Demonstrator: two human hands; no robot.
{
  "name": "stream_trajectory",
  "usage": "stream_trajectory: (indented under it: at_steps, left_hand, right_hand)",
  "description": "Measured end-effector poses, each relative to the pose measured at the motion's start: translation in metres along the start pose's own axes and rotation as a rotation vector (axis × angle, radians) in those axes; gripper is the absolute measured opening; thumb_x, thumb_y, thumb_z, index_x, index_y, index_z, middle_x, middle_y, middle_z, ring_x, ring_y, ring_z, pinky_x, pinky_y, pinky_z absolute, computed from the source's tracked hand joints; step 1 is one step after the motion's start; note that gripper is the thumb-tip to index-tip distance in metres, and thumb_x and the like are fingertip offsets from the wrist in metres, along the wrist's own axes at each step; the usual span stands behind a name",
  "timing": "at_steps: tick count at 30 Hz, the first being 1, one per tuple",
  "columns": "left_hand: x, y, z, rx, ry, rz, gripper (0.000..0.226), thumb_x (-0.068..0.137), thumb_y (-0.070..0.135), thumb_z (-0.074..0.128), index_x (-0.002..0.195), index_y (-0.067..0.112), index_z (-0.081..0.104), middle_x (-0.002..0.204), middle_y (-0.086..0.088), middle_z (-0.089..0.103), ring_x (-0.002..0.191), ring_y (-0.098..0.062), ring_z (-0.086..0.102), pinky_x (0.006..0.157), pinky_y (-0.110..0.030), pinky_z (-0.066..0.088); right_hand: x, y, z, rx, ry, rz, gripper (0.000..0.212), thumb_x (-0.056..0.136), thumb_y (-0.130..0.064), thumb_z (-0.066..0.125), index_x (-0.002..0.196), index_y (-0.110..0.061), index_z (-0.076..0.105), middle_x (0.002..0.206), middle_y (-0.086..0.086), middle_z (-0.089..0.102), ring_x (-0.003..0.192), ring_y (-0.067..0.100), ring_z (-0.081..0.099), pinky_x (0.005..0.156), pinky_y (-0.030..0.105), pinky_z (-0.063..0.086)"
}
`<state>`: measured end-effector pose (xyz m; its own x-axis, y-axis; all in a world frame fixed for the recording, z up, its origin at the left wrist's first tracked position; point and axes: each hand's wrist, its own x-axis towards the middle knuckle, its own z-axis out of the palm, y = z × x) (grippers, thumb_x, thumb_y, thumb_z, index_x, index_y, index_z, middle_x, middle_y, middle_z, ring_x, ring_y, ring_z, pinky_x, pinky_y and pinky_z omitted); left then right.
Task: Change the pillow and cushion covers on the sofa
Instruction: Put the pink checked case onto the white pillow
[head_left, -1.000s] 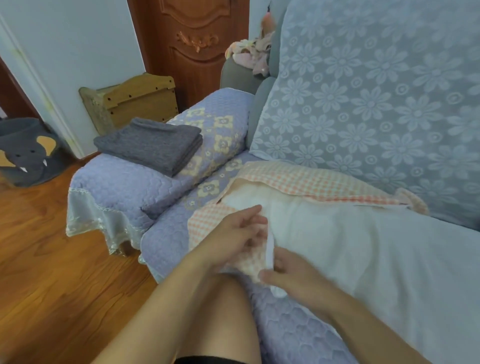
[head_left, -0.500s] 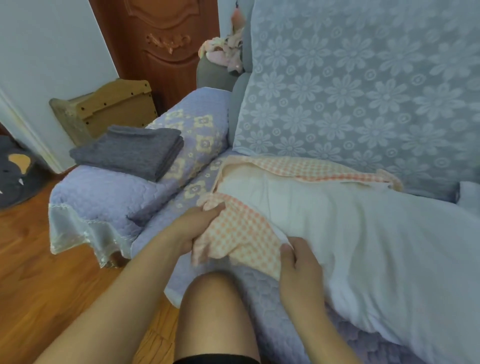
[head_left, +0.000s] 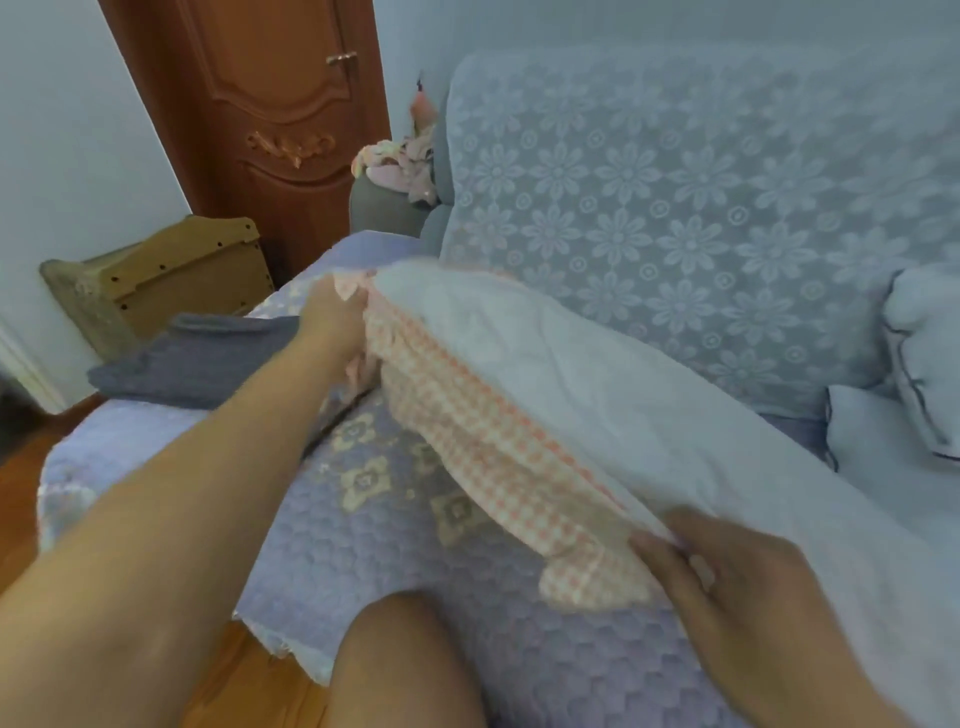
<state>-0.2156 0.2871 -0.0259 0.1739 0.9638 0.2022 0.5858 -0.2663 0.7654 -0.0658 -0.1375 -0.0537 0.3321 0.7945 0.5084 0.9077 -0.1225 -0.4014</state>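
Beyond the left hand (head_left: 332, 317) a folded grey blanket (head_left: 208, 358) lies on the sofa's quilted lavender armrest (head_left: 130, 441), and past that a wooden crate (head_left: 171, 280) sits on the floor against the wall, beside a carved brown door (head_left: 275, 119). Above and behind both hands the sofa back (head_left: 675, 208) wears a pale flower-patterned throw, with a pink soft toy (head_left: 400, 166) tucked at its far corner; off to the outside of the right hand (head_left: 727, 582) two white cushions (head_left: 914, 395) lean in the seat corner. A bare knee (head_left: 405, 665) rises between the forearms and hides part of the seat's front edge. The white pillow (head_left: 597, 374) lies slantwise across the seat between the hands, its pink checked cover (head_left: 483, 447) bunched along the near edge. The left hand grips the cover's far end up by the armrest, fingers curled into the fabric; the right hand pinches the cover's near corner together with the pillow edge. Half a second ago both hands were close together at the near end, with the cover folded back over the pillow's corner; now the left has reached well away, the cover is stretched long between them, and the pillow's far end is lifted off the seat.
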Motion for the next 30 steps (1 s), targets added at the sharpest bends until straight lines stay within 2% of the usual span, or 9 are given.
stream_trajectory:
  at_steps: [3, 6, 10, 12, 17, 20, 24, 28, 30]
  left_hand:
    - [-0.052, -0.071, 0.03, 0.086, -0.152, -0.04, 0.021, 0.105, 0.016, 0.046, 0.113, 0.005, 0.062, 0.117, -0.013, 0.064, 0.097, -0.031, 0.058, 0.082, -0.039, 0.046]
    - [-0.094, -0.126, 0.033, 0.357, -0.285, -0.026, 0.03, 0.106, 0.016, 0.046, 0.126, -0.003, 0.06, 0.125, -0.019, 0.062, 0.112, -0.034, 0.059, 0.094, -0.039, 0.043]
    - [-0.11, -0.14, -0.005, 0.555, -0.166, 0.004, 0.042, 0.099, 0.016, 0.05, 0.139, 0.006, 0.046, 0.14, -0.021, 0.046, 0.12, -0.043, 0.05, 0.098, -0.049, 0.043]
    - [-0.131, -0.11, -0.014, 0.365, -0.016, 0.353, 0.044, 0.09, 0.012, 0.056, 0.133, 0.01, 0.053, 0.133, -0.014, 0.049, 0.117, -0.036, 0.049, 0.097, -0.046, 0.044]
    - [-0.191, -0.024, 0.01, 0.281, -0.829, 0.832, 0.046, 0.1, 0.06, 0.04, 0.106, 0.028, 0.073, 0.114, 0.015, 0.063, 0.113, -0.005, 0.053, 0.106, -0.026, 0.036]
    - [-0.19, -0.024, 0.021, 0.28, -0.988, 0.733, 0.067, 0.095, 0.072, 0.029, 0.095, 0.022, 0.072, 0.112, 0.01, 0.061, 0.107, -0.01, 0.055, 0.102, -0.034, 0.039]
    - [-0.172, -0.041, 0.014, 0.28, -0.984, 0.45, 0.082, 0.082, 0.091, 0.032, 0.082, 0.016, 0.065, 0.084, 0.004, 0.064, 0.08, -0.014, 0.061, 0.086, -0.038, 0.05]
    - [-0.15, -0.03, 0.005, 0.497, -0.987, 0.597, 0.055, 0.099, 0.058, 0.05, 0.065, 0.015, 0.043, 0.06, 0.004, 0.039, 0.054, -0.011, 0.036, 0.061, -0.033, 0.035]
    - [-0.147, -0.013, 0.01, 0.398, -0.748, 0.686, 0.048, 0.102, 0.046, 0.053, 0.066, 0.016, 0.044, 0.06, 0.006, 0.042, 0.056, -0.01, 0.041, 0.06, -0.031, 0.035]
  right_hand:
    - [0.017, -0.005, 0.005, -0.119, 0.004, -0.201, 0.033, 0.094, -0.045, 0.051, 0.066, -0.028, 0.047, 0.085, -0.013, 0.055, 0.077, 0.01, 0.052, 0.073, 0.036, 0.037]
    - [0.009, -0.004, 0.036, 0.323, -0.209, -0.052, 0.035, 0.098, -0.037, 0.058, 0.069, -0.017, 0.057, 0.113, -0.019, 0.06, 0.104, 0.003, 0.059, 0.084, 0.016, 0.04]
    - [0.01, 0.008, 0.047, 0.544, -0.083, 0.38, 0.032, 0.1, -0.041, 0.055, 0.081, -0.018, 0.067, 0.08, -0.009, 0.067, 0.077, 0.004, 0.06, 0.071, 0.021, 0.045]
    - [0.006, 0.011, 0.055, 0.515, -0.241, 0.532, 0.041, 0.1, -0.047, 0.049, 0.082, -0.01, 0.056, 0.071, -0.006, 0.056, 0.07, 0.011, 0.051, 0.068, 0.03, 0.041]
    - [-0.001, -0.047, 0.059, 0.081, -0.671, -0.018, 0.03, 0.097, -0.042, 0.037, 0.1, -0.022, 0.058, 0.099, -0.005, 0.065, 0.09, 0.017, 0.062, 0.082, 0.034, 0.046]
    - [0.025, -0.037, 0.065, 0.026, -0.526, -0.058, 0.027, 0.092, -0.034, 0.042, 0.104, -0.025, 0.065, 0.105, -0.004, 0.07, 0.1, 0.02, 0.065, 0.085, 0.033, 0.049]
    - [0.03, 0.056, 0.089, 0.184, -0.381, 0.485, 0.017, 0.098, -0.019, 0.056, 0.084, -0.018, 0.067, 0.093, 0.003, 0.072, 0.098, 0.027, 0.066, 0.081, 0.034, 0.045]
    - [-0.016, 0.066, 0.113, 0.335, -0.479, 0.49, 0.025, 0.097, -0.031, 0.061, 0.073, -0.025, 0.059, 0.067, -0.008, 0.062, 0.071, 0.011, 0.059, 0.065, 0.022, 0.041]
    - [-0.033, 0.059, 0.117, 0.31, -0.502, 0.458, 0.023, 0.096, -0.049, 0.056, 0.082, -0.031, 0.055, 0.07, -0.01, 0.062, 0.066, 0.004, 0.057, 0.064, 0.026, 0.042]
